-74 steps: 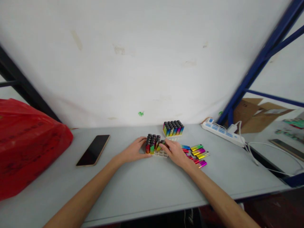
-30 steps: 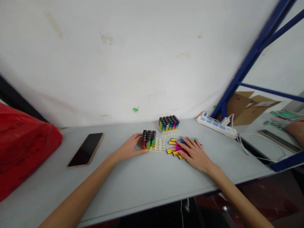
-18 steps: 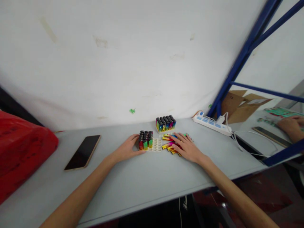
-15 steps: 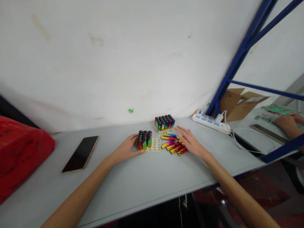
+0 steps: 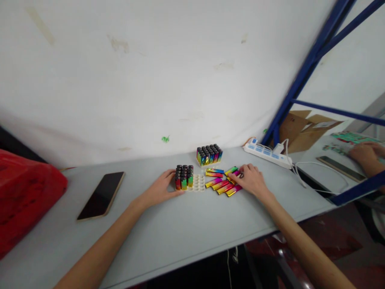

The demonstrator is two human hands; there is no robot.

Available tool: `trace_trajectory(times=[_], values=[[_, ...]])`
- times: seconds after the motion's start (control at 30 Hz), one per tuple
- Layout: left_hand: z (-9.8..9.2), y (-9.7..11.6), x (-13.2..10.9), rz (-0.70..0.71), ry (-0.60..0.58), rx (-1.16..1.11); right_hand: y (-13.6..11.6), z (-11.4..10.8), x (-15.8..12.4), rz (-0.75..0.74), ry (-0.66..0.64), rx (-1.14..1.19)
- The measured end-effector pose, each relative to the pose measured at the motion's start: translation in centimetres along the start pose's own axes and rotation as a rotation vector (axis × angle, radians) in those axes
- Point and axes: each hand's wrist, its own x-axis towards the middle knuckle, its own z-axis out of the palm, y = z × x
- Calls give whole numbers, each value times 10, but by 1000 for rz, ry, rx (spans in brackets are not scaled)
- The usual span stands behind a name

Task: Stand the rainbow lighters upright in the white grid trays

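Note:
My left hand (image 5: 162,188) is wrapped round the left side of a white holder (image 5: 199,183), whose left part carries several upright lighters (image 5: 183,176) with black tops. Empty sockets show in its right part. To the right of it, several shiny multicoloured lighters (image 5: 223,187) lie flat on the grey table. At the right end of this pile, my right hand (image 5: 248,178) has its fingers bent and closed on one lighter (image 5: 236,175). Behind the pile stands a full block of upright lighters (image 5: 209,155).
A phone (image 5: 101,195) and a red bag (image 5: 27,196) are at the left. At the right are a white power strip (image 5: 267,155) with cables, a blue frame (image 5: 309,64), a cardboard box (image 5: 303,130) and another person's hands (image 5: 365,154).
My right hand has gone from spread fingers above the pile to closed fingers on a lighter at its right end. My left hand stays at the holder.

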Motion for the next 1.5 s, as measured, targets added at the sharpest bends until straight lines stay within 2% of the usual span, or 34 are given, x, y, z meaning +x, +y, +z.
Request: trace_trajectory(times=[0.13, 0.3, 0.43, 0.57, 0.73, 1.03, 1.5], values=[[2, 0, 0, -18, -10, 2, -16, 6, 2, 8, -25, 41], [3, 4, -1, -17, -21, -7, -17, 11, 2, 13, 60, 313], [2, 7, 0, -5, -11, -16, -17, 4, -1, 20, 94, 522], [1, 11, 0, -2, -11, -12, -24, -3, -2, 10, 153, 622], [1, 11, 0, 2, -3, -15, -26, -3, -2, 13, 213, 642], [3, 6, -1, -13, -9, -15, -23, -4, -2, 18, 185, 605], [1, 12, -1, -4, -10, 1, -21, 0, -1, 4, 161, 601]])
